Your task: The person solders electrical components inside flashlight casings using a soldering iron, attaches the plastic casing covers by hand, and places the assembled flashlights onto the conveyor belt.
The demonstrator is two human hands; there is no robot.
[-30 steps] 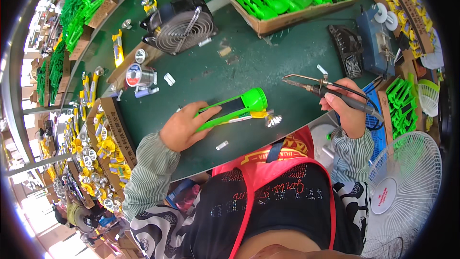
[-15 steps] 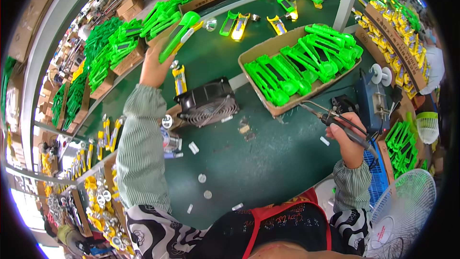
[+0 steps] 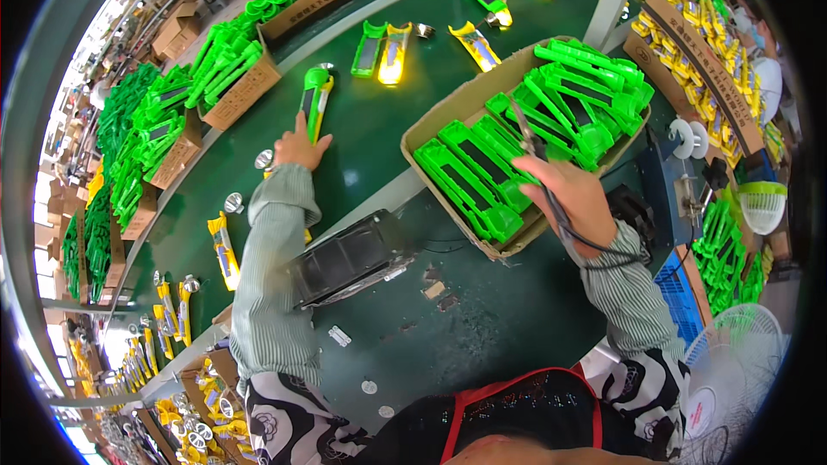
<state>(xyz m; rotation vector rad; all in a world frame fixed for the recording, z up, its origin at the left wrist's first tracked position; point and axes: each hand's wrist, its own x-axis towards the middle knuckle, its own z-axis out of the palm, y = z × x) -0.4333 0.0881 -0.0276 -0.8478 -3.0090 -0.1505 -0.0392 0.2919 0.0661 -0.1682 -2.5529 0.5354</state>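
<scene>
My left hand (image 3: 297, 152) is over the green conveyor belt with its fingers spread. Just beyond its fingertips lies a green and yellow lamp-like plastic part (image 3: 316, 102), with the index finger at its near end. A soldering iron (image 3: 527, 133) is in my right hand (image 3: 573, 198), its tip pointing up and away and its cord running back along my wrist. That hand is above the right side of a cardboard box (image 3: 448, 222) of green plastic housings (image 3: 482, 164). Whether its fingers touch a housing cannot be made out.
A black fan (image 3: 349, 257) stands on the bench (image 3: 508, 310) near my left forearm. Yellow parts (image 3: 394, 53), some lit, lie along the belt. A blue soldering station (image 3: 668, 198) stands at right. Boxes of green pieces (image 3: 237, 90) line the far left; a metal post (image 3: 613, 0) rises beyond.
My left hand has lowered and let go of the green and yellow part, which now lies on the belt. My right hand has moved up and left over the box with the soldering iron.
</scene>
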